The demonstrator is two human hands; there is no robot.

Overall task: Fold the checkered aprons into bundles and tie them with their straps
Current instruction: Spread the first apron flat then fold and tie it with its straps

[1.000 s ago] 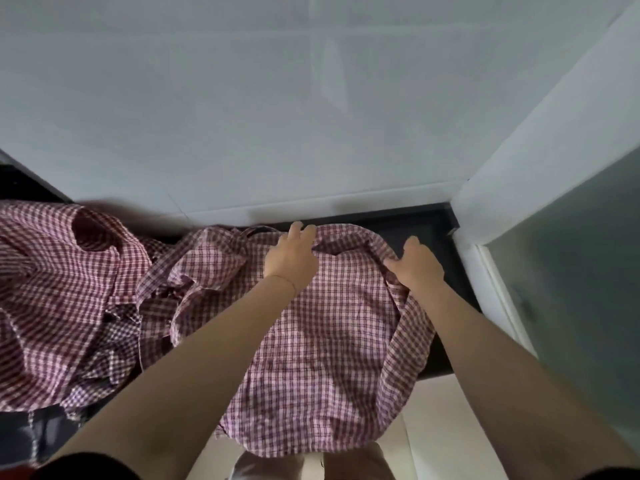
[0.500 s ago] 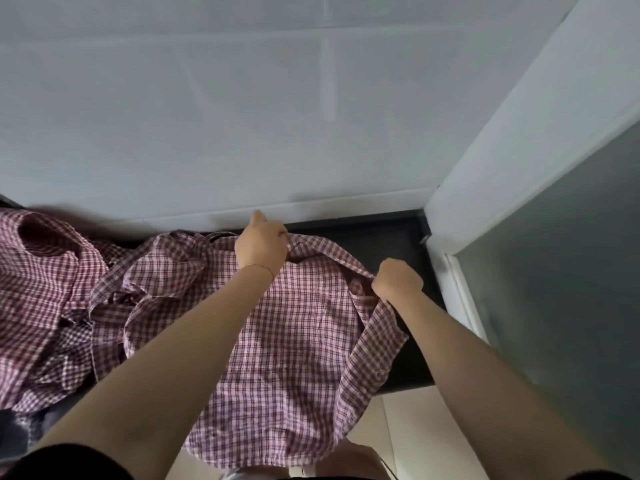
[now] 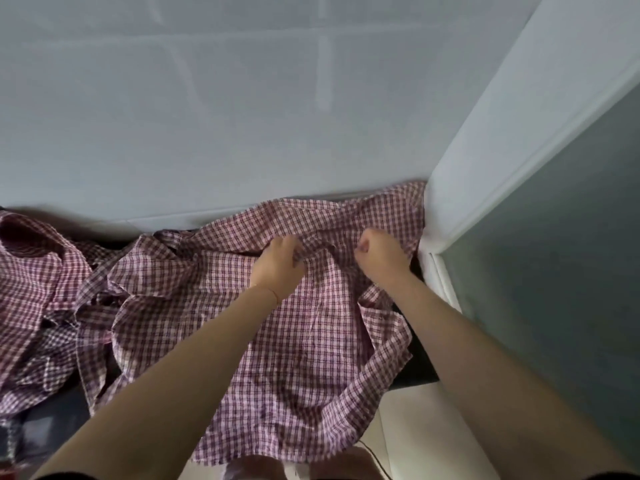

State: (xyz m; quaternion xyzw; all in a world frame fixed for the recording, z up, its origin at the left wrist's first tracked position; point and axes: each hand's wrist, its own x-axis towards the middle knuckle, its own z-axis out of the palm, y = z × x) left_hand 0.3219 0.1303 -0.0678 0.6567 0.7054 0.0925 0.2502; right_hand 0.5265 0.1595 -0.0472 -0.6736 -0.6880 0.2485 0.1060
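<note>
A red-and-white checkered apron lies spread over the dark counter, its near edge hanging over the front. My left hand grips a fold of the cloth near the apron's far edge. My right hand, fist curled, grips the cloth a short way to the right. Between the two hands the fabric bunches up, and its far part reaches the wall and the right corner. A strap trails off the apron's left side.
More checkered aprons lie in a crumpled heap at the left of the counter. A white tiled wall stands right behind. A white frame and a dark glass panel close off the right side.
Both hands have moved rightward and closer together, pulling the apron's far edge toward the right corner. The cloth now covers the dark counter patch seen beside the frame before.
</note>
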